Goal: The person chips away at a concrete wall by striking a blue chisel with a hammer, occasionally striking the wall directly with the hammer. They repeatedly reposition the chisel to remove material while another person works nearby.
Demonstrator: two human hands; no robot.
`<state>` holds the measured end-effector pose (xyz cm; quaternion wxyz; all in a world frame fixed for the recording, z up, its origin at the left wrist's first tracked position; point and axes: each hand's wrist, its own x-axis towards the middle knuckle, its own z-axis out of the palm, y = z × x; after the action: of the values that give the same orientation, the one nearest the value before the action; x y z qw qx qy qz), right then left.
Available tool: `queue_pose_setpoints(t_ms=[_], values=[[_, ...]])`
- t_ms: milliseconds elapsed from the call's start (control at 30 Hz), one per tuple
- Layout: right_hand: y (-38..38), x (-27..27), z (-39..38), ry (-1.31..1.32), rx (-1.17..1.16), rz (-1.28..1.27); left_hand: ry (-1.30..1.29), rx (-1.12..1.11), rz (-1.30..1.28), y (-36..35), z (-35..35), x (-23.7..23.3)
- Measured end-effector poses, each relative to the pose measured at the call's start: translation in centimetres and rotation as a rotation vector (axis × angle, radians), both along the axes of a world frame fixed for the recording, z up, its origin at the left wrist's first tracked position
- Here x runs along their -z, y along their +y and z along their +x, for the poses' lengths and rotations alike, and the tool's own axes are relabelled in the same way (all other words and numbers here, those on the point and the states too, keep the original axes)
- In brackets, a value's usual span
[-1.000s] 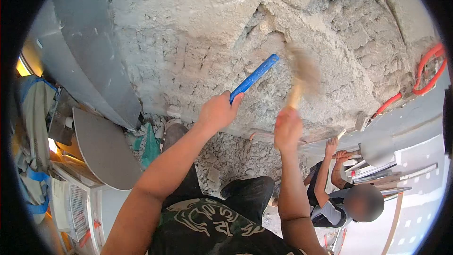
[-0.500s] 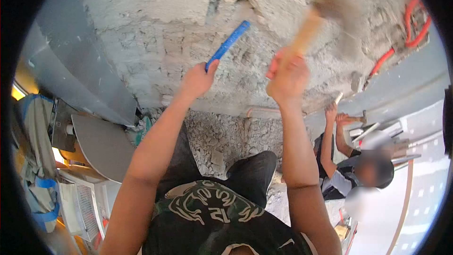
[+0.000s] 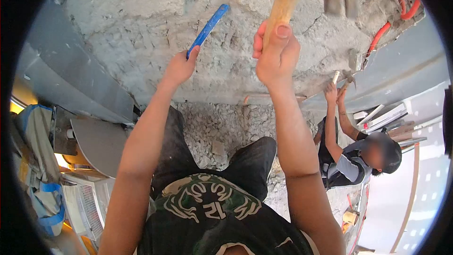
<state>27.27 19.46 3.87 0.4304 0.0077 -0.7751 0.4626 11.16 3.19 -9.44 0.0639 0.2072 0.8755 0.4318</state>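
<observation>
A blue chisel [image 3: 209, 29] is gripped near its lower end by my left hand [image 3: 180, 67], with its other end against the rough, broken wall [image 3: 137, 28]. My right hand [image 3: 279, 59] is closed round the wooden handle of a hammer [image 3: 285, 0], thumb lying along the wood. The hammer's head is partly cut off at the top of the view and blurred. It is raised to the right of the chisel, apart from it. Both my arms reach forward at about the same height.
Rubble [image 3: 219, 130] covers the floor by my legs. On the right a co-worker [image 3: 351, 160] holds a hammer and a chisel-like tool at the same wall. Orange conduit [image 3: 379, 38] sticks out of the wall. A grey curved panel [image 3: 101, 144] and bags [image 3: 37, 160] stand left.
My right hand and the hammer have moved up. My left hand and the chisel have shifted left and up in the view. The co-worker's hammer has swung closer to their tool.
</observation>
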Motion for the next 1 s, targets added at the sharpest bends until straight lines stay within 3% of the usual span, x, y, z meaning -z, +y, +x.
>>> queue_pose_setpoints(t_ms=[100,167,200,267,400,567,700,767,900,1000], values=[[0.8,2.8,-1.2,0.086,-0.025,0.044,-0.007,-0.007,0.000,0.0,0.4,-0.1],[2.8,6.6,-2.2,-0.245,0.207,0.286,0.011,-0.009,0.030,0.0,0.6,0.0],[3.1,6.5,-2.2,-0.237,0.202,0.289,0.018,-0.016,0.033,0.0,0.4,0.1],[3.8,6.7,-1.7,-0.591,0.359,0.253,0.004,-0.019,-0.018,0.1,0.2,0.5],[2.6,2.6,-0.1,-0.478,0.280,0.168,0.017,-0.008,0.014,0.3,-0.1,0.6],[-0.8,-0.2,0.2,0.068,0.034,-0.017,-0.022,-0.001,0.023,0.1,0.0,-0.1],[2.7,7.1,-2.8,0.005,0.141,0.169,0.014,-0.012,-0.042,-0.3,-0.1,-0.7],[5.4,9.6,-3.7,-0.610,0.359,0.290,0.000,0.046,-0.132,-0.3,-0.1,-0.5],[3.1,6.8,-0.7,-0.497,0.341,0.167,-0.036,0.044,-0.168,-0.2,0.1,1.0],[1.2,3.6,1.0,-0.337,0.263,-0.044,0.083,-0.004,-0.077,-0.6,0.4,2.3]])
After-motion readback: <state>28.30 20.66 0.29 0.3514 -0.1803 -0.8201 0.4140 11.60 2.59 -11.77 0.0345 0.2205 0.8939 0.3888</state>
